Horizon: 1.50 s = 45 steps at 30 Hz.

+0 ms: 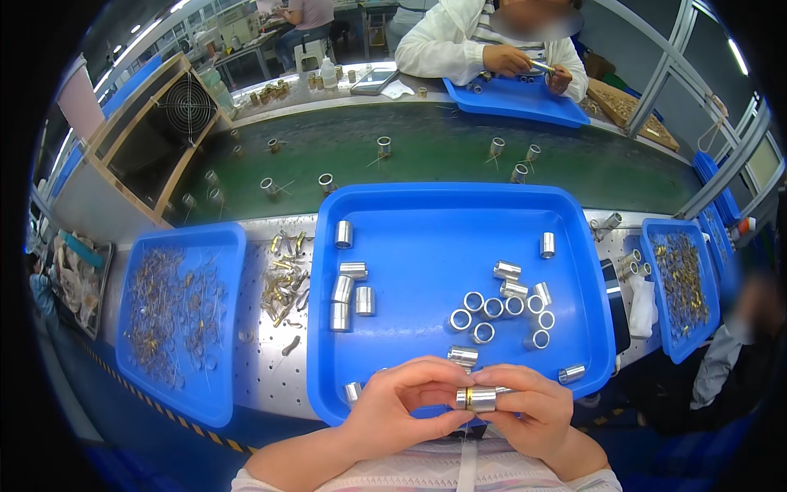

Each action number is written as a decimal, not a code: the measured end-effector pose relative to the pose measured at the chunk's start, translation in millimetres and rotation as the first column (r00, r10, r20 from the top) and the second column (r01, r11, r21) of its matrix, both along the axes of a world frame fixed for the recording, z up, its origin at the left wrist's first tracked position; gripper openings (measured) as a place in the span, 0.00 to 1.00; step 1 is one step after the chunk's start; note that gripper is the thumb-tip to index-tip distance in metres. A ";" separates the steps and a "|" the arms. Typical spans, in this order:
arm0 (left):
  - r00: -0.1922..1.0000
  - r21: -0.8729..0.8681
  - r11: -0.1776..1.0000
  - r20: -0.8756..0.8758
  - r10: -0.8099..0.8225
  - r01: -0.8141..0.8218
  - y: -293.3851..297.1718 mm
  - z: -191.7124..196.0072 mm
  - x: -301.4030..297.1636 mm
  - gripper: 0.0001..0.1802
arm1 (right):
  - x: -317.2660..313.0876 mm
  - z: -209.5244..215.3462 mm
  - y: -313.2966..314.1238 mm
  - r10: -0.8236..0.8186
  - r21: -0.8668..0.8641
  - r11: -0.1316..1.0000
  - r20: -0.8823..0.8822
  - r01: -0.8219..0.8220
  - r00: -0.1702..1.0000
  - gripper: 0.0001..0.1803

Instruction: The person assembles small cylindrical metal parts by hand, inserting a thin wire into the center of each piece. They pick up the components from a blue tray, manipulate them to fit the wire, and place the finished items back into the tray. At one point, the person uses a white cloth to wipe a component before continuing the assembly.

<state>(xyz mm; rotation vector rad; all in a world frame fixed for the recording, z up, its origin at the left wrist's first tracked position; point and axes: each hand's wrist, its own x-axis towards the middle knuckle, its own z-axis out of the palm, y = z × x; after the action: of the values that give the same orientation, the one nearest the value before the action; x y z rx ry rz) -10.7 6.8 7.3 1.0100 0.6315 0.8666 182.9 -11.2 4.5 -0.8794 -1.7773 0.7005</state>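
Observation:
Close to my body, over the near edge of a large blue tray (459, 194), I hold a short silver metal cylinder (484, 400) sideways with a gold-coloured band near its left end. My left hand (406, 402) pinches its left side between thumb and fingers. On the right, my right hand (534, 410) is closed around the other end. A thin shiny piece shows by the right fingers, too small to name, and fine wire hangs under the cylinder. Inside the tray, several silver sleeves (484, 332) stand on end or lie on their sides.
A blue tray of wire pieces (238, 271) stands left, beside a pile of small brass parts (285, 275). At right is a smaller tray of brass parts (684, 275). Sleeves with wires stand on a green conveyor belt (443, 164). Across it, a person works over another blue tray (516, 107).

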 end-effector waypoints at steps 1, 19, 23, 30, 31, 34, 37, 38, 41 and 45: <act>1.000 0.021 1.000 0.012 0.004 -0.004 -0.5 -2.6 -0.1 0.21 | -0.7 -1.2 -0.8 -0.004 0.006 1.000 -0.009 0.004 1.000 0.10; 0.994 -0.118 0.987 0.009 0.109 -0.108 1.0 7.4 -16.7 0.21 | 11.9 13.3 10.8 0.027 -0.130 0.991 -0.011 -0.028 1.000 0.11; 0.913 0.239 0.898 -0.087 0.399 -0.370 5.2 8.4 -60.8 0.23 | 49.8 47.3 61.8 -0.124 -0.207 0.957 0.343 0.204 0.931 0.10; -0.069 0.869 0.417 -0.449 0.891 -0.266 13.6 21.8 -177.5 0.21 | 109.9 66.4 180.8 0.090 -0.467 0.789 0.731 0.399 0.676 0.12; -0.131 0.844 0.473 -0.514 0.848 -0.253 11.8 22.8 -192.6 0.21 | 116.3 63.5 202.3 0.084 -0.428 0.812 0.758 0.396 0.647 0.12; -0.238 0.779 0.575 -0.625 0.743 -0.249 11.3 16.0 -213.8 0.22 | 146.0 33.5 273.2 -0.323 -0.050 0.852 0.734 0.522 0.598 0.10; -0.275 0.800 0.568 -0.600 0.751 -0.194 7.6 16.5 -209.2 0.23 | 154.3 1.5 328.1 -0.512 0.159 0.775 0.725 0.611 0.461 0.08; -0.275 0.817 0.552 -0.576 0.770 -0.166 7.2 18.5 -202.4 0.23 | 156.2 -4.4 339.0 -0.541 0.191 0.749 0.729 0.635 0.419 0.08; -0.129 0.815 0.530 -0.567 0.814 -0.235 4.9 24.4 -175.0 0.24 | 144.8 -14.2 353.0 -0.434 0.149 0.761 0.841 0.631 0.324 0.09; 0.235 0.811 0.534 -0.486 0.842 -0.237 23.5 29.1 -111.7 0.16 | 203.1 -19.4 345.6 -0.612 0.313 0.761 0.635 0.568 0.471 0.09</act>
<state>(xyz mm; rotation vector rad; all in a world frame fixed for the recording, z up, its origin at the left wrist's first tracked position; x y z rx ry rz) -122.4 30.3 36.3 1.9093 1.8406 1.2467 386.1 334.4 -14.9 -1.7919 -1.9068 -0.2258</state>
